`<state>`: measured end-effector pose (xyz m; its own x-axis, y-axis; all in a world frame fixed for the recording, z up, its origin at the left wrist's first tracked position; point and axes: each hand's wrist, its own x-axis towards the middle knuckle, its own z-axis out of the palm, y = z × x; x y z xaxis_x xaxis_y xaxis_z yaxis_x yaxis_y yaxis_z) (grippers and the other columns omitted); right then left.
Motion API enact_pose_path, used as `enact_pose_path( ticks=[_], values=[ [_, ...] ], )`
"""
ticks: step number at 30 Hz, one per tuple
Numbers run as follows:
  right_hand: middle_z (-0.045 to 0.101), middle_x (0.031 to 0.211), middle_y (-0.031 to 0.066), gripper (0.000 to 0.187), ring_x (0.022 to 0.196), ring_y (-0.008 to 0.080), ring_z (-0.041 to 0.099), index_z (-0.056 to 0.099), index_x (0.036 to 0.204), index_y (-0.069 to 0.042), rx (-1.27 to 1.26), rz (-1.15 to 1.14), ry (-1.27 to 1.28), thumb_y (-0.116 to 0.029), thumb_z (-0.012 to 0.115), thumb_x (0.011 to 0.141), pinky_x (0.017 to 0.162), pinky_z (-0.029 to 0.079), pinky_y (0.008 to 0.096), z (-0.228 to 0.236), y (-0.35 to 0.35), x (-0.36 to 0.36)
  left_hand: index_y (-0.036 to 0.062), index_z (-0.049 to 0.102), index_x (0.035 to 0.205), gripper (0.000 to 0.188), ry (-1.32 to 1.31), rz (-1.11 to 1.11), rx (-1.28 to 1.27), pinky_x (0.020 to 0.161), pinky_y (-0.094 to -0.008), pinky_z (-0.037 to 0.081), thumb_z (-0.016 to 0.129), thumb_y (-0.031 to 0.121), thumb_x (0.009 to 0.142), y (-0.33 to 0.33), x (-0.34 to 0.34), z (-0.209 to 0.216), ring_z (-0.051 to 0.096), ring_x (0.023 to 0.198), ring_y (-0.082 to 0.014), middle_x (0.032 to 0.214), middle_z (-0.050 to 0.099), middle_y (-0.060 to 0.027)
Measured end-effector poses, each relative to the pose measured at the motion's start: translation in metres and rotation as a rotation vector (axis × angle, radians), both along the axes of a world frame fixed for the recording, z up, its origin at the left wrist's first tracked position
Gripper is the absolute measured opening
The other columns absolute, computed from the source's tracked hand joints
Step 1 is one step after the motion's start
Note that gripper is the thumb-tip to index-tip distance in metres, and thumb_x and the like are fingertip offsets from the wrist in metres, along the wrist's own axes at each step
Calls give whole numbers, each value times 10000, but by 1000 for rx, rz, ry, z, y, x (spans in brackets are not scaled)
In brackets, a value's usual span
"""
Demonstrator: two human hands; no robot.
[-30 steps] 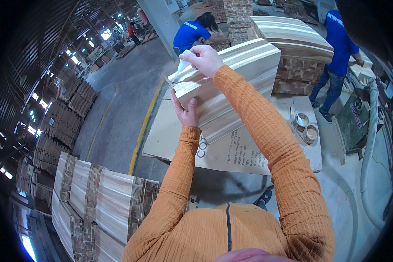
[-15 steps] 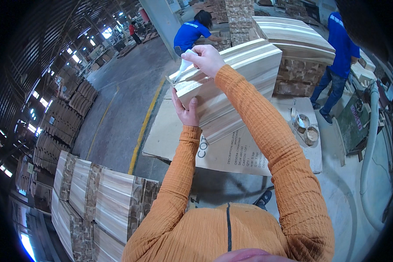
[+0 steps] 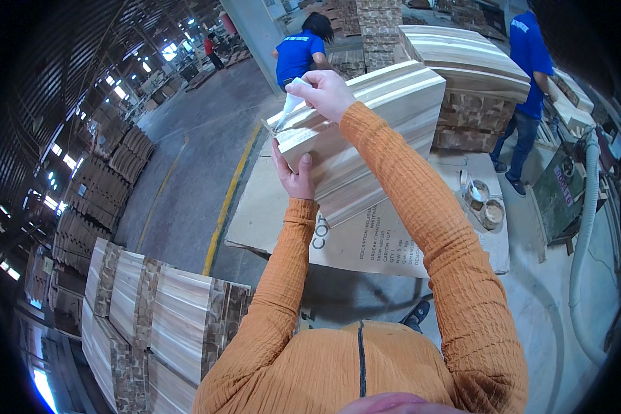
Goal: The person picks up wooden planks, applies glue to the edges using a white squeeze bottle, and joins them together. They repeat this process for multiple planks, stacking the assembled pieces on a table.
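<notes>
My right hand point(image 3: 330, 94) pinches a white squeeze bottle point(image 3: 293, 102) with a narrow tip. The tip points down at the far left corner of the top of a stack of striped wooden boards point(image 3: 386, 124). My left hand point(image 3: 298, 178) holds the near left corner of that stack, thumb flat on the near face and fingers around the left end, partly hidden. Beneath the boards lies a printed cardboard sheet point(image 3: 407, 255). Whether anything comes out of the tip is too small to make out.
Two round containers point(image 3: 491, 214) stand on the cardboard's right. Behind is a taller board stack point(image 3: 472, 58). More stacked boards point(image 3: 179, 303) stand at lower left. Two people in blue shirts point(image 3: 300, 58) work beyond the table. A grey hose point(image 3: 590, 207) runs down the right.
My hands, the bottle and the boards hold almost the same place. The person at the back has turned and drawn an arm in; the person at right has shifted and turned slightly.
</notes>
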<state>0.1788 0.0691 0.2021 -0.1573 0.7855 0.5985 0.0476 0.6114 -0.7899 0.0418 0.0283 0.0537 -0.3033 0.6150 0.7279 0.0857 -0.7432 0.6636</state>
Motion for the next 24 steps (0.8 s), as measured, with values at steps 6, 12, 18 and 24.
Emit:
enact_pose_path(
  ticks=[6,12,18,24],
  values=[
    [586,610,89,384,585,157,543,680,783,29,0,7,7,-355,676,780,583,431,310,-1,3,-2,-15,271,1421,841,19,15,5,1081,-371,256,693,371,804,3,-4,-3,313,1323,-276,1448,292,-176],
    [546,576,55,388,551,136,503,675,762,28,-10,14,11,-359,679,782,542,402,306,-2,2,-1,-13,270,1422,841,11,11,-1,1082,-371,256,693,368,803,4,-3,-3,315,1323,-276,1445,297,-175],
    [548,574,52,371,545,131,505,678,759,20,-11,43,22,-350,677,789,535,402,303,-1,1,-1,-10,266,1425,843,2,1,-1,1078,-367,263,695,366,804,3,-1,-2,319,1319,-270,1445,297,-170],
    [550,570,50,375,546,131,516,675,744,15,39,-4,34,-358,685,779,536,411,303,-2,2,-3,-5,254,1431,837,-4,-15,-19,1070,-356,276,695,348,813,1,-1,-2,326,1312,-258,1450,287,-162]
  ],
)
